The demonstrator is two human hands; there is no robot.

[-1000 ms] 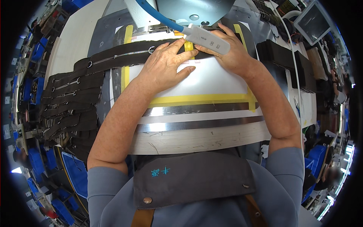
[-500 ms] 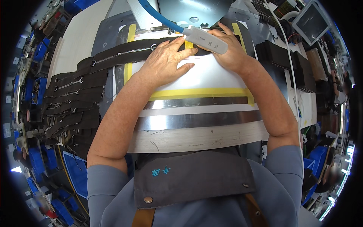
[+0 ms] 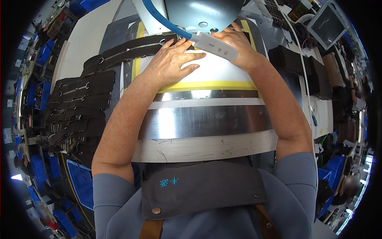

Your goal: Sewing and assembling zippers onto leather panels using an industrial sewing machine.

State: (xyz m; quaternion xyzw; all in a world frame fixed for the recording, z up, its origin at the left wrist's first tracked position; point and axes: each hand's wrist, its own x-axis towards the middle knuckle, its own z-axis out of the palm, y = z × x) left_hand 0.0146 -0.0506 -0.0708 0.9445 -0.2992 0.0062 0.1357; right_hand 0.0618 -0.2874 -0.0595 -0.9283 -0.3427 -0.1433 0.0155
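Observation:
My left hand (image 3: 172, 63) lies flat with its fingers spread, fingertips on the right part of a dark fabric strip with a metal zipper (image 3: 133, 48). My right hand (image 3: 242, 47) reaches to the far right side of a white sheet (image 3: 217, 71) edged with yellow tape (image 3: 211, 85). Its visible fingers are stretched out; the rest are hidden behind a white plastic device (image 3: 216, 45) on a blue cable. Both hands are just in front of a grey machine head (image 3: 199, 14). What lies under the right fingers is hidden.
At left hangs a pile of dark zippered strips (image 3: 79, 103). Stacked dark pieces (image 3: 318, 75) lie on the right, below a tilted screen (image 3: 327, 24). A metal plate (image 3: 207, 121) and the table's wooden edge (image 3: 207, 147) are nearest me. A blue bin (image 3: 79, 179) stands lower left.
The taped white sheet has slid away from me toward the machine, baring more of the metal plate. Both hands have moved slightly farther with it, and the zippered strip has shifted too.

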